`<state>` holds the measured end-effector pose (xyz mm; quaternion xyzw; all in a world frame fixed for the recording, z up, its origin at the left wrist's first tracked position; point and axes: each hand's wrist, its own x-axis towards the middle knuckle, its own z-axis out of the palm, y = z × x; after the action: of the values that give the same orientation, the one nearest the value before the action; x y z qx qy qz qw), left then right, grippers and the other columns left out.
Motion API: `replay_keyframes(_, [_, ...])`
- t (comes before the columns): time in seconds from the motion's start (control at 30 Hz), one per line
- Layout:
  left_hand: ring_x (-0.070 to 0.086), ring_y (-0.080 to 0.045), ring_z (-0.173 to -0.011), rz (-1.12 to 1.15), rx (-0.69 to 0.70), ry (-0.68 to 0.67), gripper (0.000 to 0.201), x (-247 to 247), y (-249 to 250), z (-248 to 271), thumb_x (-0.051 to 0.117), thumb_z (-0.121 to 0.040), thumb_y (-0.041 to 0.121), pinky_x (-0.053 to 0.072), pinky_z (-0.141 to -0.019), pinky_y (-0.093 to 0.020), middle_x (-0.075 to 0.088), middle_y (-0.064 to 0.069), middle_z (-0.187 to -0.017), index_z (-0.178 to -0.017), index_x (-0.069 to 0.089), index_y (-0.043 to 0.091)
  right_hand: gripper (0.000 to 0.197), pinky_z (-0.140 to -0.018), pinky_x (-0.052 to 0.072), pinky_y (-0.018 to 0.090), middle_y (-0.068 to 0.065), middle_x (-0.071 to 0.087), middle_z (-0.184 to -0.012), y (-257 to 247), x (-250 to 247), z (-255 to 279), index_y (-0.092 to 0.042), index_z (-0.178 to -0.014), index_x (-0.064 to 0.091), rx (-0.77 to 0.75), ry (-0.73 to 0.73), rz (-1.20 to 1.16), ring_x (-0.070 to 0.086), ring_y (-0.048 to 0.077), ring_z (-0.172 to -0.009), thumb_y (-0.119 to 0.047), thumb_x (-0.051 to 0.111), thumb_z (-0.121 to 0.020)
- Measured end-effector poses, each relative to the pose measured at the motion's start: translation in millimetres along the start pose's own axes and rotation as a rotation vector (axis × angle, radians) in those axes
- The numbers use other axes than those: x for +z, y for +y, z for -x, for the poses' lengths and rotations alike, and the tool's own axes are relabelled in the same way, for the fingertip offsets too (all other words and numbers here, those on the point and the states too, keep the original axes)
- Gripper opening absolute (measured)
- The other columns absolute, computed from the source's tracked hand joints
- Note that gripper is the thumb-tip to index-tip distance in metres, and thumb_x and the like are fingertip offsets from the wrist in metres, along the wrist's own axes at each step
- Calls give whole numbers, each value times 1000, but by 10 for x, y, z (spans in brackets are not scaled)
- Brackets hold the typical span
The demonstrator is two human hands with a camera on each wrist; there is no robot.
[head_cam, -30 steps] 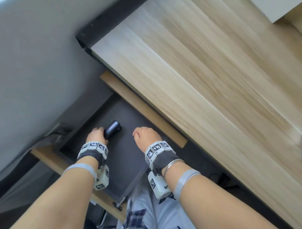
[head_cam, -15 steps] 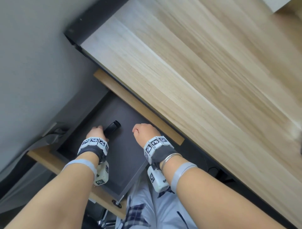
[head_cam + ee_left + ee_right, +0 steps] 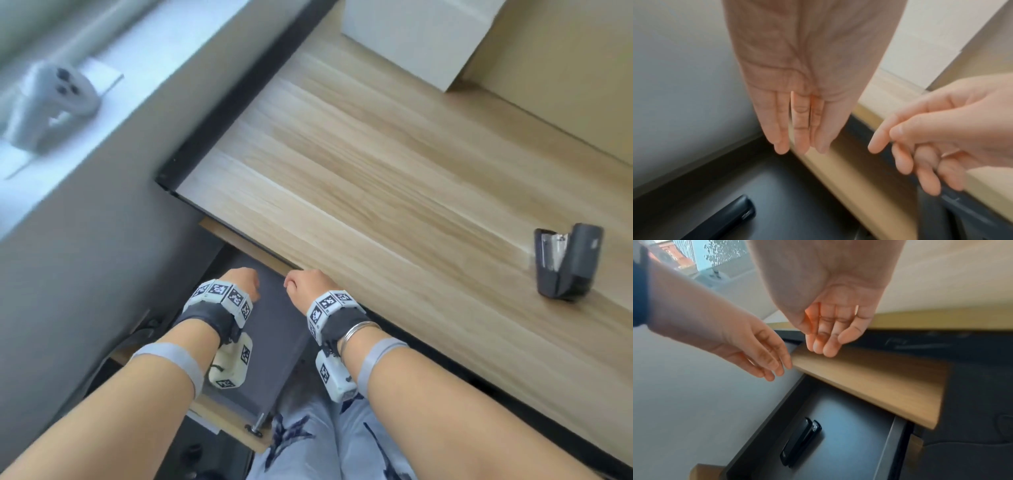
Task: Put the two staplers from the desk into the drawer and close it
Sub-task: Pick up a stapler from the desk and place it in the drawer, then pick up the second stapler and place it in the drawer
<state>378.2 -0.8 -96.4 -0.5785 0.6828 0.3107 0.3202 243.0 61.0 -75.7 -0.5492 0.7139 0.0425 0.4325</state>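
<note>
Taking the open drawer (image 3: pixel 274 342) as the landmark and reading from its left: a white controller-like object (image 3: pixel 48 99) lies on the sill, far up and left of it, though blur makes its identity uncertain. Above the drawer's left half hangs the left hand (image 3: pixel 797 104), fingers straight and holding nothing. Below it, flat on the dark drawer floor, lies the first stapler (image 3: pixel 800 446), apart from both hands. Above the drawer's right half, just short of the surface (image 3: pixel 376 192) edge, is the right hand (image 3: pixel 826 318), fingers loosely relaxed and also empty. Well to the right of the drawer, up on the surface, the second stapler (image 3: pixel 565 263) stands on end with its arm splayed open, apart from a white box (image 3: pixel 418 37) at the back.

The step in hand looks like fetching that second stapler. The right hand is the nearer one. It would do well to close around both halves so the splayed arm folds shut and cannot swing. Set it down beside the first one rather than on top, so nothing catches under the surface when the drawer is pushed in.
</note>
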Motion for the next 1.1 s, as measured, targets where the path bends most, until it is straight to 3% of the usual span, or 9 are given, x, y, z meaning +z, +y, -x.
replay_keyframes(0.27, [62,-26,-113,-168,215,77,29,-658,1240,415,57,-88,16,50,-94,-32,68,-9,-121,-113,68,8,34,-83,50,31,9,70,-116,683,-860,573,-22,-108,71,78,216,-99,65,32,-104,-18,40,-95])
replay_keyframes(0.47, [59,-29,-117,-183,389,84,32,-695,2545,596,60,-88,12,48,-96,-34,63,-13,-127,-118,64,2,35,-75,47,29,11,70,-115,1672,-1377,1101,-21,-110,70,277,346,-138,65,33,-100,-17,38,-97])
replay_keyframes(0.57, [56,-30,-120,-157,478,86,37,-557,3220,721,60,-88,10,46,-98,-35,59,-16,-130,-124,57,1,35,-69,44,28,11,70,-112,2193,-1491,1374,-19,-109,71,394,384,-164,63,30,-87,-16,38,-97])
replay_keyframes(0.7, [60,-31,-111,-176,636,99,55,-354,4000,852,58,-90,17,49,-91,-37,63,-16,-123,-140,37,14,34,-71,47,28,14,70,-114,2820,-1546,1673,-13,-109,69,532,419,-222,60,28,-84,-16,37,-98])
replay_keyframes(0.8, [65,-32,-93,-190,750,111,63,-179,4486,910,53,-93,20,49,-74,-34,67,-18,-106,-148,22,26,32,-70,43,27,14,69,-111,3191,-1563,1859,-16,-108,66,595,434,-261,54,28,-79,-17,37,-96])
replay_keyframes(0.9, [64,-33,-91,-197,804,114,61,3,4844,925,46,-96,25,46,-71,-31,66,-21,-115,-149,17,32,29,-70,39,27,14,68,-108,3444,-1580,1951,-16,-103,66,650,411,-291,52,28,-78,-13,39,-94])
replay_keyframes(1.03, [60,-37,-108,-198,770,128,50,150,5066,837,46,-95,33,49,-87,-38,60,-22,-124,-143,34,25,29,-66,39,28,10,57,-88,3637,-1585,1961,-18,-100,66,684,417,-328,53,28,-76,-10,39,-92])
replay_keyframes(1.1, [59,-38,-101,-166,745,157,43,191,5108,781,51,-93,35,49,-84,-38,56,-24,-122,-131,44,17,30,-66,40,27,10,58,-87,3686,-1600,1940,-16,-99,66,683,426,-337,54,29,-75,-10,38,-92])
